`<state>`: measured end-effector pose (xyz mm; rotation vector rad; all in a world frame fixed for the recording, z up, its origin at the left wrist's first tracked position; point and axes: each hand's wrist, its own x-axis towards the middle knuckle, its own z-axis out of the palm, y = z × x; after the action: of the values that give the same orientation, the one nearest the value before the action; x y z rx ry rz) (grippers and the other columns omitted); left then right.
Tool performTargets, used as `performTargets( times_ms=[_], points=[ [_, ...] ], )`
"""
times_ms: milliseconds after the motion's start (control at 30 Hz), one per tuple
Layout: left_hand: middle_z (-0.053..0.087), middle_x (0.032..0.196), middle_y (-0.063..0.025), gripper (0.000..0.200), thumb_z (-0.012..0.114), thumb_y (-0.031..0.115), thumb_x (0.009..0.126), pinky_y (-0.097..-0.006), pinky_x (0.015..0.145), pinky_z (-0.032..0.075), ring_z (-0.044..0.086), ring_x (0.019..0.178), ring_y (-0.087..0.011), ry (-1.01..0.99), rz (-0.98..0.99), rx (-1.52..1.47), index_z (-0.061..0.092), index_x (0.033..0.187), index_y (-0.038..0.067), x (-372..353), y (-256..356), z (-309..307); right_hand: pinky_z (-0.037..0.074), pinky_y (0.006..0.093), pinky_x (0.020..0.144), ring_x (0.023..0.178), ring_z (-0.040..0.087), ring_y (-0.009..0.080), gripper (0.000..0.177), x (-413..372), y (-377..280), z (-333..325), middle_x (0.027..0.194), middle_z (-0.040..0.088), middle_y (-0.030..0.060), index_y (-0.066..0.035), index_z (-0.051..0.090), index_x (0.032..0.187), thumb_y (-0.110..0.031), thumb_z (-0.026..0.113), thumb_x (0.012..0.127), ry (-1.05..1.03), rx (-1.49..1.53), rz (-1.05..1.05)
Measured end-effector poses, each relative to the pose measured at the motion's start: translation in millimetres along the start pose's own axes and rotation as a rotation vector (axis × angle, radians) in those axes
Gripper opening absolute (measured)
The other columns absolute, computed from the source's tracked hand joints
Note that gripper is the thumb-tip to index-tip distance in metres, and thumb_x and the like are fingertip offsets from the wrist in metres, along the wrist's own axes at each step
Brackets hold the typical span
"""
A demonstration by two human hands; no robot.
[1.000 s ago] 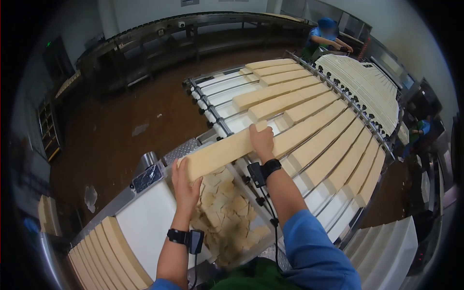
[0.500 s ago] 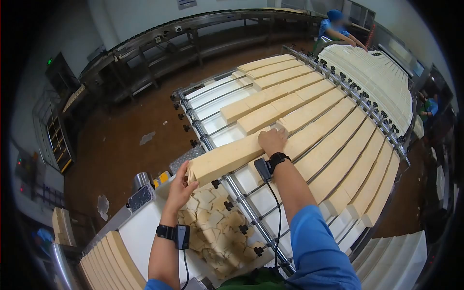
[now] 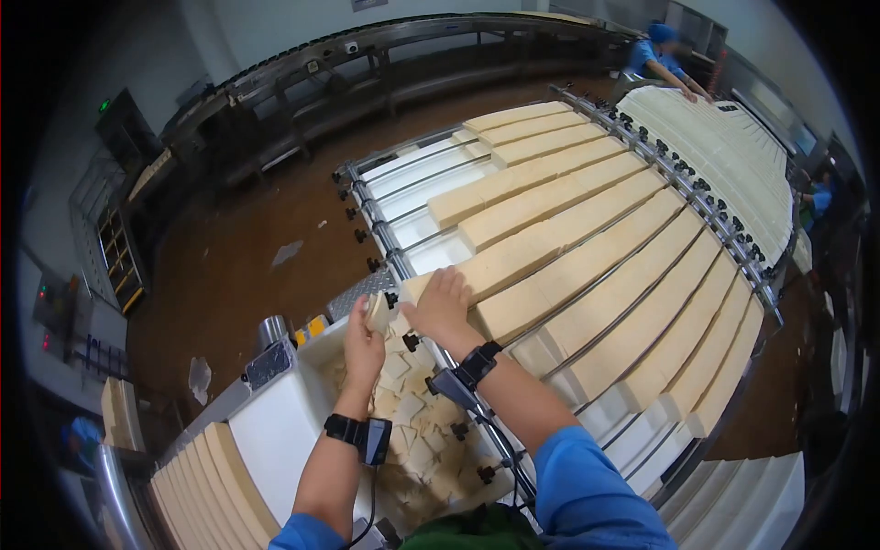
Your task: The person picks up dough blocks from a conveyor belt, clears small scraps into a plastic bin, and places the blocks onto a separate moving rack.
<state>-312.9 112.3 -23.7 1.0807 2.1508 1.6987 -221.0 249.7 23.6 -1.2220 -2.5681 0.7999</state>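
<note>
My left hand (image 3: 365,346) is closed on a thin pale end slice (image 3: 378,312), above a white bin (image 3: 323,359) of flat offcuts (image 3: 412,440). My right hand (image 3: 442,307) lies with its fingers stretched over the near end of a long pale-yellow block (image 3: 513,252), touching its top. That block lies in one lane of a white slatted conveyor (image 3: 412,179), in line with the piece beyond it. Several similar long blocks (image 3: 632,275) lie side by side in the other lanes, separated by metal rods.
A metal rail with black knobs (image 3: 411,342) crosses the conveyor's near end. More blocks (image 3: 215,477) stand upright at lower left. White channels (image 3: 747,500) are at lower right. A person in blue (image 3: 662,60) works at the far white belt (image 3: 706,151).
The long block has gone from between my hands into its lane. My right hand has moved left to its near end, and a thin slice is now in my left hand.
</note>
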Motion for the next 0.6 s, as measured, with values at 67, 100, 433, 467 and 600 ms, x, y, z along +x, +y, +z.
performTargets(
  times_ms=[67,100,433,467,600],
  points=[
    [0.046,0.14,-0.019,0.06,0.051,-0.005,0.08,-0.0356,0.11,0.031,0.043,0.131,-0.0301,0.053,-0.118,0.066,0.039,0.139,0.001,-17.7,21.3,-22.3,0.013,0.0567,0.114,0.141,0.017,0.0476,0.088,2.1,-2.6,2.6,0.149,0.021,0.0356,0.017,0.021,0.142,-0.041,0.058,0.086,-0.018,-0.101,0.034],
    [0.046,0.14,-0.0191,0.06,0.052,-0.003,0.081,-0.0362,0.111,0.03,0.042,0.132,-0.0303,0.113,-0.09,0.104,0.04,0.139,0.001,-29.9,18.7,-34.9,0.013,0.0567,0.114,0.141,0.017,0.0476,0.088,3.9,-2.6,8.5,0.149,0.021,0.0356,0.017,0.021,0.142,-0.041,0.058,0.086,-0.031,-0.106,0.023],
    [0.054,0.127,-0.0132,0.05,0.053,-0.006,0.081,-0.0362,0.102,0.04,0.053,0.115,-0.0246,0.553,-0.227,0.27,0.048,0.13,0.0,-183.0,-52.1,-180.3,0.033,0.0501,0.105,0.123,0.044,0.0447,0.064,-3.7,-18.5,-11.9,0.128,0.047,0.0344,0.015,0.038,0.13,-0.013,0.065,0.078,0.034,0.091,-0.089],
    [0.054,0.125,-0.0126,0.05,0.052,-0.006,0.081,-0.0355,0.1,0.041,0.054,0.112,-0.0239,0.592,-0.208,0.331,0.048,0.131,0.001,-201.8,-54.9,-197.3,0.035,0.0484,0.104,0.121,0.045,0.0443,0.067,-0.5,-17.7,-17.2,0.125,0.049,0.0344,0.014,0.036,0.131,-0.013,0.067,0.078,0.107,0.236,-0.112],
    [0.053,0.122,-0.0142,0.047,0.048,-0.003,0.086,-0.0357,0.1,0.038,0.052,0.111,-0.0234,0.792,-0.354,0.232,0.047,0.133,0.001,-277.2,-58.9,-253.0,0.038,0.0495,0.101,0.117,0.047,0.0468,0.073,95.8,26.2,12.2,0.121,0.051,0.0327,0.012,0.035,0.133,-0.022,0.071,0.08,0.707,0.355,-0.244]
  ],
)
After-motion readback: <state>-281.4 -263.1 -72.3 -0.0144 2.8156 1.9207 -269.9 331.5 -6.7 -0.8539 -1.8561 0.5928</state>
